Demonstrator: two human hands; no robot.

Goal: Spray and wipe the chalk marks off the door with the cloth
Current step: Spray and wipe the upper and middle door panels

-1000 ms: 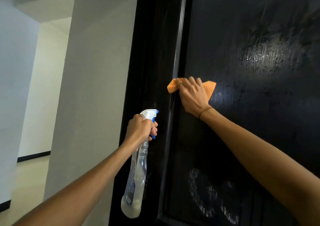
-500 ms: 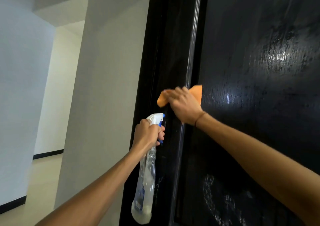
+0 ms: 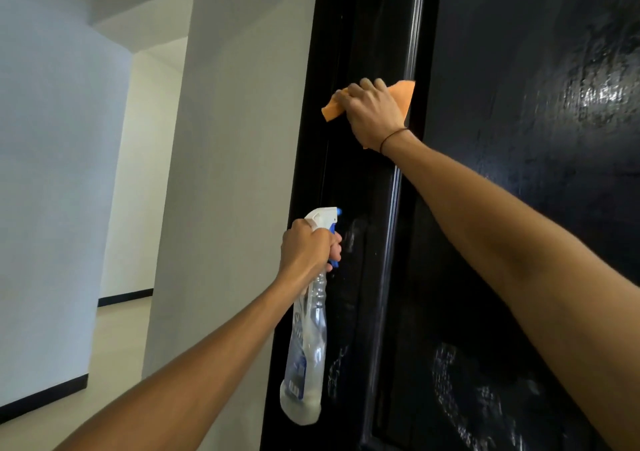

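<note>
Pressing the orange cloth (image 3: 401, 96) against the black door (image 3: 519, 208), your right hand (image 3: 372, 116) sits at the door's left side, just left of the raised vertical moulding (image 3: 414, 52) that runs down it. Its fingers are curled together over the cloth's upper edge, with corners of cloth showing to the left of the knuckles and to the right of them against the moulding. A thin band circles that wrist.

Your left hand (image 3: 306, 246) is lower and further left, its fingers wrapped tight round the neck of the clear spray bottle (image 3: 306, 346); whether a finger is on the blue trigger you cannot tell. The white nozzle (image 3: 322, 215) points toward the door's edge strip, close to it but apart.

White chalk marks (image 3: 457, 391) remain low on the panel under your right forearm, with fainter smears (image 3: 337, 374) beside the bottle's base. Higher right, the panel gleams wet. To your left, the pale wall (image 3: 225, 173) meets the door's outer edge, and beyond it a hallway (image 3: 117, 312) opens out.
</note>
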